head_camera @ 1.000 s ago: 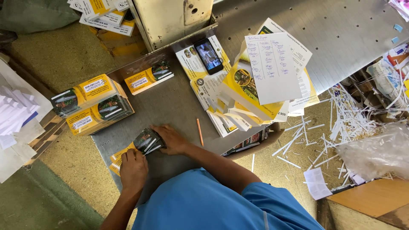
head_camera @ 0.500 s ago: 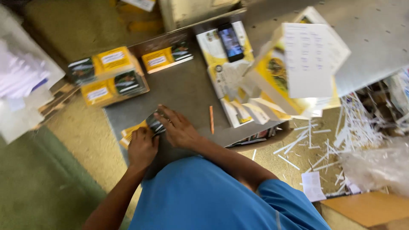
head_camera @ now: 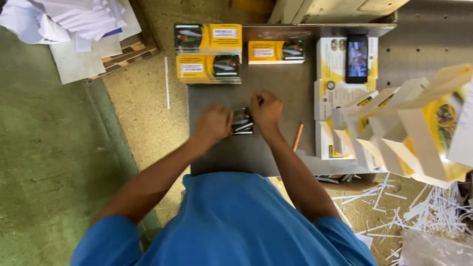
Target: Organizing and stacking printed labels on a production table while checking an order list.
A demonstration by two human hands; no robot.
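A: Both hands clamp one small stack of cards [head_camera: 242,121] between them — left hand [head_camera: 213,123] curled against its left edge, right hand [head_camera: 266,109] closed on its right edge and top. I log both as gripping.

B: Where is the stack?

A: On the grey metal table [head_camera: 256,152], near the front middle, flat or nearly so. I can't tell if it's lifted off the surface. Dark print on the top face, yellow showing at the left.

B: Biggest stuff first, quick.

A: Green floor [head_camera: 44,157] on the left, then a tan strip of floor beside the table. I'm looking straight down past a blue shirt [head_camera: 231,221]. The right side is filled by a fan of folded yellow-and-white cartons [head_camera: 419,133], tilted, overhanging the table's right edge. Loose white paper sheets [head_camera: 74,24] are piled top left on a wooden pallet [head_camera: 123,56].

B: On the table?

A: Two yellow card bundles [head_camera: 208,53] at the back left, one just behind the other, touching. A smaller yellow bundle [head_camera: 276,51] sits just right of them. White-and-yellow flat sheets [head_camera: 335,88] are further right, with a black phone [head_camera: 356,58] lying on top, screen lit.

B: Small bits?

A: An orange pencil [head_camera: 297,137] lies just right of the right wrist. White paper strips [head_camera: 419,207] are scattered on the floor lower right.
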